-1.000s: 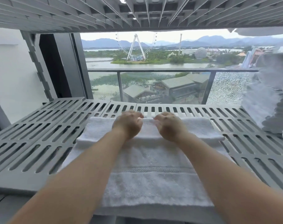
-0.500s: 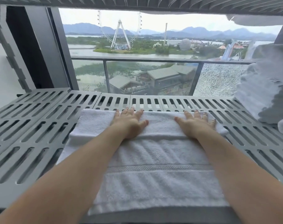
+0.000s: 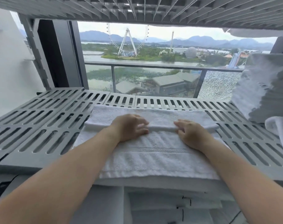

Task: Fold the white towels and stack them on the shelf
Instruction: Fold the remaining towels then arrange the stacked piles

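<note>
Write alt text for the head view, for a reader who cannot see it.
A left hand and right hand touch the folded-over edge of a white towel spread on a gray slatted shelf. More white towels are piled at the right; beyond, a window shows a Ferris wheel, water and mountains.
</note>
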A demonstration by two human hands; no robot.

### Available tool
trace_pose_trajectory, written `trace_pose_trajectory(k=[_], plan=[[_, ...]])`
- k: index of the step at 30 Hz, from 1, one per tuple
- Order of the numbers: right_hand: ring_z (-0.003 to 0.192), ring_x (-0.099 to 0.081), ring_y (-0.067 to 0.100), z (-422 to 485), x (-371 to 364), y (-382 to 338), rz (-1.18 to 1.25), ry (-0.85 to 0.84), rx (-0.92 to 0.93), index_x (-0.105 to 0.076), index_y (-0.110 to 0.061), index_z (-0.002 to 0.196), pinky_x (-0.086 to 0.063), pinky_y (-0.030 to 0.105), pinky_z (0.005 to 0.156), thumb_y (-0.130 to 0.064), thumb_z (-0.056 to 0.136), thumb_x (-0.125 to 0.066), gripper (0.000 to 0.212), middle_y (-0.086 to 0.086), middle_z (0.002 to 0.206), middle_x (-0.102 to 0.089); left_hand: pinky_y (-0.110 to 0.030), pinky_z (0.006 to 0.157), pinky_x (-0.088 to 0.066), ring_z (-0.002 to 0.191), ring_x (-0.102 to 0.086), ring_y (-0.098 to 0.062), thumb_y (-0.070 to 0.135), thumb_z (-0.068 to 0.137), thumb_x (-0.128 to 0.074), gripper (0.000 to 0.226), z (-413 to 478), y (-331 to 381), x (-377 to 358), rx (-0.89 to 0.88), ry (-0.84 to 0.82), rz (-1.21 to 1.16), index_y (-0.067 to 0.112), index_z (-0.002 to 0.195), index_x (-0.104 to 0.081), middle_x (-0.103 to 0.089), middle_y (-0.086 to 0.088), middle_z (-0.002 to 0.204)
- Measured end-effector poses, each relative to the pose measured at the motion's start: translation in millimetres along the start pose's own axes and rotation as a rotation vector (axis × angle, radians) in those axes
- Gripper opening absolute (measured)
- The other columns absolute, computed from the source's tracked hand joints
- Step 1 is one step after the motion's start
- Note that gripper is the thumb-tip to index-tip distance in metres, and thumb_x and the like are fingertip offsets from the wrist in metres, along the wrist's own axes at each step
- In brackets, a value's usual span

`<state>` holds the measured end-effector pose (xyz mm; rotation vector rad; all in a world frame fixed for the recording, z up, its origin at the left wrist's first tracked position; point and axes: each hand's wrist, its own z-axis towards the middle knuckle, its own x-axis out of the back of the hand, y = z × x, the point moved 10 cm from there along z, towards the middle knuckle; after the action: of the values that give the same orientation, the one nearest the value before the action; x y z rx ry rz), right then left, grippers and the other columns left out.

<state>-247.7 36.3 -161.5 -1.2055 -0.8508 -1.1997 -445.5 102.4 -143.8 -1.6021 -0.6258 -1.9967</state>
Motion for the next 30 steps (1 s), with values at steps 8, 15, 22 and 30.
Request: trace_pose_trajectory(k=[8,15,22,30], plan=[[0.067,-0.067,0.028,-31,37,-6,-0.183,0.361,-0.051,-0.074,-0.015,0.090,-0.057,0.034,0.062,-0.010,0.094,-0.050,0.025,0.007,0.072,-0.071,-0.033,0.070,-0.056,0.071,-0.065,-0.020,0.012,0.093,-0.051,0.024,-47,-16,27,0.295,0.366,0.080,0.024,0.088,-0.071,-0.069,0.005,0.078],[0.075,-0.053,0.021,-33,33,-3,-0.069,0.351,-0.009,-0.070,-0.013,0.089,-0.041,0.028,0.067,-0.016,0.089,-0.055,0.016,0.005,0.082,-0.068,-0.029,0.062,-0.042,0.075,-0.057,-0.017,0.008,0.082,-0.048,0.019,-43,-24,21,0.325,0.389,0.001,0.020,0.074,-0.059,-0.058,0.007,0.078],[0.096,-0.061,0.023,-58,25,-20,-0.041,0.113,-0.007,-0.066,-0.017,0.108,-0.051,0.041,0.092,-0.030,0.097,-0.050,0.023,0.002,0.097,-0.067,-0.032,0.062,-0.045,0.073,-0.049,-0.022,0.010,0.086,-0.053,0.014,-52,-4,28,0.408,0.218,0.288,0.009,0.093,-0.065,-0.051,-0.003,0.079],[0.099,-0.064,0.021,-157,43,-76,-0.087,0.353,0.396,-0.070,-0.018,0.105,-0.053,0.040,0.090,-0.043,0.092,-0.060,0.029,0.001,0.105,-0.069,-0.042,0.090,-0.054,0.109,-0.059,-0.023,0.049,0.101,-0.037,0.044,-98,82,7,0.149,-0.040,0.056,0.019,0.129,-0.053,-0.058,-0.006,0.127]])
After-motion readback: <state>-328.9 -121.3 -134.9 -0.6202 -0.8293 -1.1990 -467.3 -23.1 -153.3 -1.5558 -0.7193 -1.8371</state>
